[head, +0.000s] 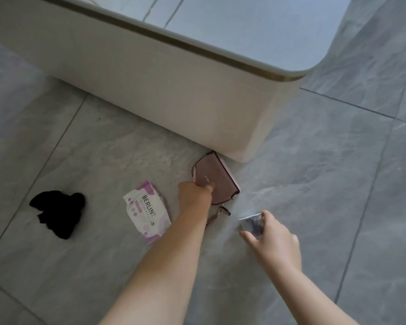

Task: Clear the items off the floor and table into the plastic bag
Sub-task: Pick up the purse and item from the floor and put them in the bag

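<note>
Here the left hand (196, 192) grips the pink purse (217, 181).

Both bare forearms reach forward and down from the bottom edge of the view. The left hand (195, 193) is stretched farthest out, its thumb laid on top of a pink purse (217, 180) and its fingers curled under the near edge. The right hand (275, 235) sits nearer, palm down, pinching a small shiny packet (251, 223) between thumb and fingers.
</note>
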A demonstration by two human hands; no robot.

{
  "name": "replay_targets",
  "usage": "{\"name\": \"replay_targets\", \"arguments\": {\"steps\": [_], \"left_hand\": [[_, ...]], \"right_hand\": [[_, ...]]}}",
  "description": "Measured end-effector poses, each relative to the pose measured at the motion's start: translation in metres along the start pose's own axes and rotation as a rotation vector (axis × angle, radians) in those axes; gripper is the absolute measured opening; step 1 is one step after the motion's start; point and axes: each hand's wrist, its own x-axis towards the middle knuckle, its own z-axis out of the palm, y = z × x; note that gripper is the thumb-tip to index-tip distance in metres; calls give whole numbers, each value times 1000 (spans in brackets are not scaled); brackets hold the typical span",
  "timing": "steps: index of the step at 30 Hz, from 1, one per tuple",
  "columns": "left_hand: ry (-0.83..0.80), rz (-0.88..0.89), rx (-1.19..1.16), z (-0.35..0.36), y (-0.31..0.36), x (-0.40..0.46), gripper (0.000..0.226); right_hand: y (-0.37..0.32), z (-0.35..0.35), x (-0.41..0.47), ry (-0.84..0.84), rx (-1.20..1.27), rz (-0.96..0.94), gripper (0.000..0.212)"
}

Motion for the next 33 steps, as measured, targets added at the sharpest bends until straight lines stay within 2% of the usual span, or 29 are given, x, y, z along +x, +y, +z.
{"name": "replay_targets", "arguments": {"steps": [6,8,12,16,18,21,25,28,33], "left_hand": [[-74,-41,-78,-18,7,-18,26],[-79,-54,-102,-31,14,-35,16],[-92,-65,-55,-71,28,-73,34],[-117,-91,-72,-122,47,-117,24],[-114,-94,-115,-149,59,-141,15],[-113,-62,-148,-192,80,-180,13],[-96,-3,-143,-258,112,-233,13],[-85,35,-155,-310,131,-272,25],[-73,82,-225,-377,156,-326,25]], "right_hand": [[-8,-33,-15,-71,-46,-34,35],[-15,-53,-27,-112,-26,-46,43],[-37,-100,-59,-157,21,-55,49],[-70,-151,-97,-193,55,-85,53],[-91,-178,-121,-206,96,-96,60],[-124,-214,-156,-209,111,-117,71],[-172,-262,-201,-183,80,-161,59],[-212,-301,-240,-165,80,-205,48],[-258,-349,-296,-127,76,-259,41]]}}
